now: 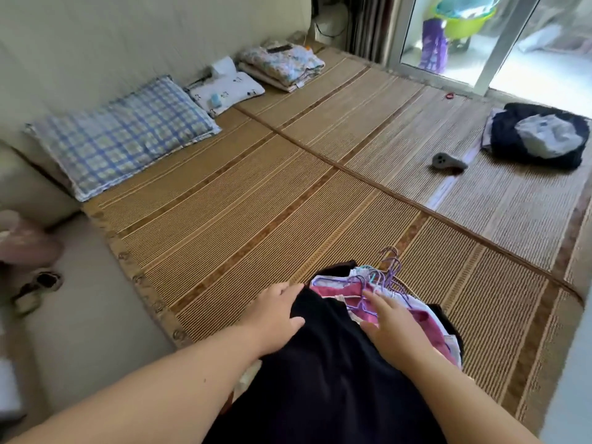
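Observation:
A heap of clothes on hangers lies at the near edge of a bamboo mat (256, 200). On top is a black garment (330, 363); pink and white garments (426, 318) show under it at the right. Several purple wire hangers (389, 270) stick out at the heap's far end. My left hand (275, 318) rests flat on the black garment's left edge, fingers straight. My right hand (390, 325) lies on the pink and white clothes just below the hangers, fingers spread and gripping nothing.
A blue checked pillow (125, 136), a small white pillow (224, 91) and a folded floral blanket (282, 64) line the far left edge by the wall. A dark clothes pile (538, 136) and a grey object (447, 161) lie at the far right, near a glass door (480, 43).

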Available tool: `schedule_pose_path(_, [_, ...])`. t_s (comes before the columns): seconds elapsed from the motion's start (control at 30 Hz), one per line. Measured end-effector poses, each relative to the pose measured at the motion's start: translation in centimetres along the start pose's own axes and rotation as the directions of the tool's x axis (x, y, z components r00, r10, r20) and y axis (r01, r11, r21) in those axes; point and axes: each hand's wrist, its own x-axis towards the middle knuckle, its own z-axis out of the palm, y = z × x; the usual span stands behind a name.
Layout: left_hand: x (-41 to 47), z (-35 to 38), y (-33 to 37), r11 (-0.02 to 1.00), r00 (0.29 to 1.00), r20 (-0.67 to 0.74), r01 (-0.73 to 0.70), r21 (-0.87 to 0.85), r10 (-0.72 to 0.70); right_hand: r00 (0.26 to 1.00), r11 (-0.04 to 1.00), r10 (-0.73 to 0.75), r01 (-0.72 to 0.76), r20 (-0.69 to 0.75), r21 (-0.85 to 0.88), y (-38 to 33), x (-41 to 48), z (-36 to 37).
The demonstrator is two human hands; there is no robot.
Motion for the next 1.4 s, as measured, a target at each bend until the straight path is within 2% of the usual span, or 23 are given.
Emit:
schedule_pose_path(0.13, [-4.4, -6.0, -2.4, 0.997, 0.996, -0.093, -0.005, -0.075, -0.002, 0.956, 0.950, -0.290, 0.293, 0.047, -0.111, -10.1, 0.0, -0.9])
schedule_pose_path(0.3, [-12.0, -13.7, -7.9, 0.996, 0.957, -0.278, 0.081, -0.029, -0.086, 0.810, 0.787, -0.578, 0.586, 0.098, -0.193, -25.0, -1.3, -0.7])
schedule_pose_path(0.5, [-23.4, -20.7, -17.4, 0.958, 0.786, -0.558, 0.278, -0.068, -0.268, 0.592, 0.566, -0.792, 0.804, 0.148, -0.183, -42.0, -4.9, 2.2])
schedule_pose_path(0.67, [-33.5, -24.2, -26.1, 0.926, 0.649, -0.674, 0.345, -0.154, -0.353, 0.412, 0.383, -0.893, 0.907, 0.183, -0.173, -55.7, -9.3, 7.1])
schedule_pose_path(0.87, [-45.3, -29.2, -36.6, 0.847, 0.415, -0.803, 0.494, -0.195, -0.427, 0.173, 0.155, -0.968, 0.982, 0.182, -0.108, -72.3, -15.7, 13.0])
schedule_pose_path(1.03, [-54.8, -33.4, -43.7, 0.759, 0.123, -0.882, 0.572, -0.311, -0.455, -0.031, -0.033, -0.997, 0.999, 0.071, -0.031, -83.7, -21.9, 15.7])
schedule_pose_path(1.27, [-65.9, -38.8, -48.9, 0.646, -0.185, -0.876, 0.611, -0.457, -0.445, -0.313, -0.324, -0.943, 0.941, -0.110, 0.098, -97.2, -30.7, 14.6])
schedule_pose_path(1.4, [-71.2, -41.3, -51.0, 0.576, -0.365, -0.813, 0.576, -0.581, -0.454, -0.437, -0.458, -0.883, 0.881, -0.170, 0.118, -104.2, -34.5, 13.9])
